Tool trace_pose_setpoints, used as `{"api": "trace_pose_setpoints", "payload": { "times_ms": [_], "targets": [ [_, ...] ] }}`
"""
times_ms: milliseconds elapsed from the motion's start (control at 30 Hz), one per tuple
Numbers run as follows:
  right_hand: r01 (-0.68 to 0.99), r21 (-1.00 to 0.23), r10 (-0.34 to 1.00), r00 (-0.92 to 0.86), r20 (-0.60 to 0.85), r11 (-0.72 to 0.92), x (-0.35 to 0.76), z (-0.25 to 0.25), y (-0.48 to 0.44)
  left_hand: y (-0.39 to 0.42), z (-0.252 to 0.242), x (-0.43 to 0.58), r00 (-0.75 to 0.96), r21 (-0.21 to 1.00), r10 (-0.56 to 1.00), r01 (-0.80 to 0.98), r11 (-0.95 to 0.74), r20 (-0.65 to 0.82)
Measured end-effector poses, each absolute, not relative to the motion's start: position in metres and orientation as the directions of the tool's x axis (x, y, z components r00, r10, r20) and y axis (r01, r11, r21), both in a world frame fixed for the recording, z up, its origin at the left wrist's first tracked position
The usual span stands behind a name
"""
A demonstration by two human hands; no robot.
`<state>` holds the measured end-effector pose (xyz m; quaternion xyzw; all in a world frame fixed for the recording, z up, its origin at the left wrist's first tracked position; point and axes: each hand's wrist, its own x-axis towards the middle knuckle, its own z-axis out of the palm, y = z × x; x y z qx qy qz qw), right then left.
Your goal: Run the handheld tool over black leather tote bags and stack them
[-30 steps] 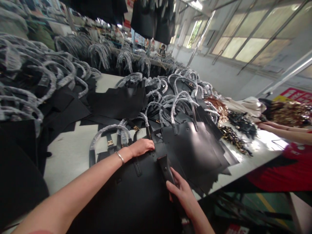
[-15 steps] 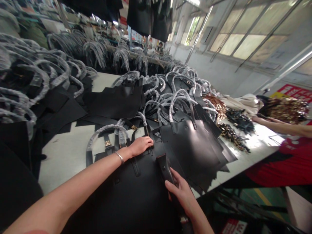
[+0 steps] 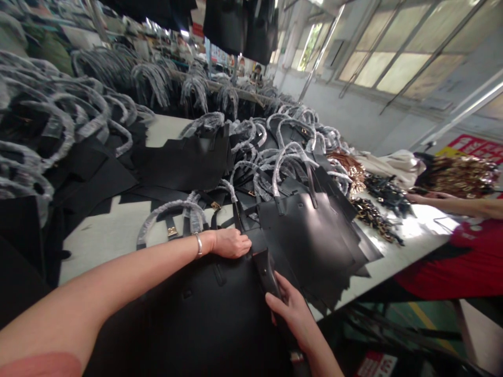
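A large black leather bag panel (image 3: pixel 188 319) lies right in front of me, with a small slot and a stitched handle tab on it. At its upper right corner my left hand (image 3: pixel 231 243) is closed, knuckles up, on the panel's edge; the fingertips are hidden. My right hand (image 3: pixel 288 301) grips a long, folded black leather strip (image 3: pixel 265 269) at the panel's right side, thumb on top. A plastic-wrapped handle (image 3: pixel 168 207) arches beyond the panel, near a gold clasp (image 3: pixel 172 231).
Stacked black panels with wrapped handles (image 3: pixel 302 220) lie to the right, and more handles (image 3: pixel 78 110) are heaped at left. The pale table (image 3: pixel 94 235) shows between them. Metal-tipped straps (image 3: pixel 379 222) lie at right, by another person's arm (image 3: pixel 456 204).
My left hand has moved slightly right and down toward the panel's corner, its forearm swinging lower. My right hand has stayed nearly still with the strip.
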<state>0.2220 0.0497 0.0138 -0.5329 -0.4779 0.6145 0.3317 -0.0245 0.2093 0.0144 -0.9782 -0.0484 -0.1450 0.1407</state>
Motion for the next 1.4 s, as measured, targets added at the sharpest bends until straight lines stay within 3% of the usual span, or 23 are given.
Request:
{"api": "trace_pose_setpoints", "payload": {
  "times_ms": [167,333,433,533,800,1067,1133,1233,1333,1400],
  "targets": [
    [0.084,-0.944,0.918,-0.220,-0.329,-0.318,0.221,0.016,0.051,0.212,0.011,-0.020,0.962,-0.303,0.108,0.184,-0.935,0.251],
    [0.072,-0.943,0.917,-0.216,-0.334,-0.326,0.220,0.017,0.051,0.218,0.008,-0.025,0.853,-0.042,0.403,0.440,-0.897,0.331],
    [0.073,-0.940,0.915,-0.216,-0.340,-0.332,0.219,0.019,0.051,0.221,0.009,-0.031,0.876,0.030,0.387,0.395,-0.918,0.287],
    [0.075,-0.937,0.913,-0.210,-0.351,-0.342,0.219,0.021,0.051,0.221,0.011,-0.034,0.903,-0.020,0.312,0.333,-0.943,0.295],
    [0.090,-0.933,0.905,-0.228,-0.359,-0.347,0.220,0.019,0.051,0.219,0.019,-0.026,0.976,-0.319,0.088,0.150,-0.936,0.201],
    [0.080,-0.930,0.904,-0.219,-0.367,-0.358,0.220,0.021,0.050,0.210,0.027,-0.011,0.995,-0.385,0.042,0.072,-0.920,0.086],
    [0.076,-0.931,0.905,-0.218,-0.365,-0.357,0.220,0.020,0.050,0.209,0.025,-0.005,0.994,-0.344,0.083,0.103,-0.933,0.072],
    [0.059,-0.935,0.911,-0.210,-0.354,-0.349,0.220,0.018,0.050,0.214,0.019,-0.001,0.924,-0.115,0.345,0.366,-0.924,0.168],
    [0.051,-0.938,0.918,-0.192,-0.347,-0.344,0.220,0.016,0.050,0.225,0.012,-0.009,0.711,0.122,0.645,0.640,-0.759,0.280],
    [0.050,-0.934,0.915,-0.186,-0.357,-0.354,0.220,0.016,0.050,0.229,0.008,-0.018,0.638,0.184,0.706,0.688,-0.702,0.309]
  ]
}}
